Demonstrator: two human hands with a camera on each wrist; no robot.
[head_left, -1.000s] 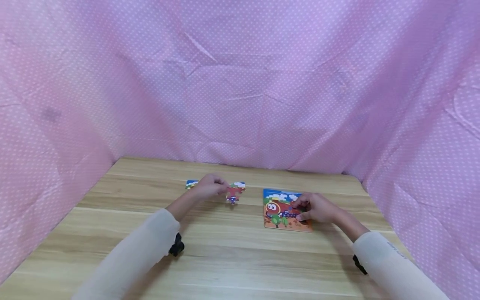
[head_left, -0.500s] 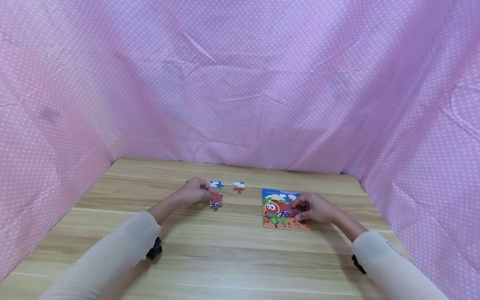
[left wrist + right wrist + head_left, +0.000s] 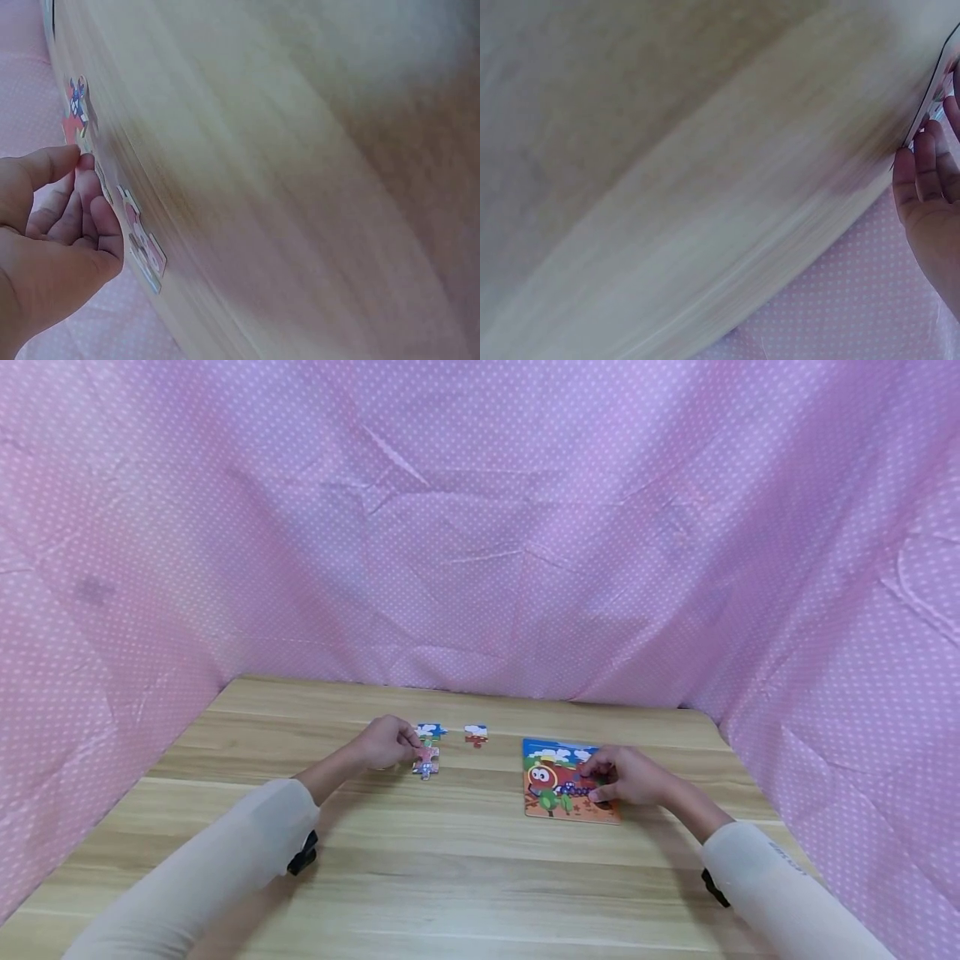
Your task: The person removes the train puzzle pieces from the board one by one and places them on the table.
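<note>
In the head view, my left hand (image 3: 386, 743) pinches a red jigsaw piece (image 3: 427, 762) with a small blue figure on it. The left wrist view shows this jigsaw piece (image 3: 76, 112) at the tips of thumb and forefinger. Just behind it lies a blue-and-white jigsaw piece (image 3: 429, 729). My right hand (image 3: 633, 774) rests on the right part of a picture puzzle (image 3: 551, 777) with a red, big-eyed character, fingers and thumb spread apart. Part of the puzzle is hidden under this hand. In the right wrist view, fingertips touch the puzzle's edge (image 3: 932, 82).
Another cloud-and-red jigsaw piece (image 3: 476, 735) lies between the hands toward the back. Near the left hand, the left wrist view has a loose piece (image 3: 142, 232) on the wooden table (image 3: 465, 877). A pink dotted cloth (image 3: 480, 568) hangs around the table's back and sides.
My left hand has moved left, bringing the red jigsaw piece with it and uncovering the blue-and-white piece behind. My right hand stays on the puzzle.
</note>
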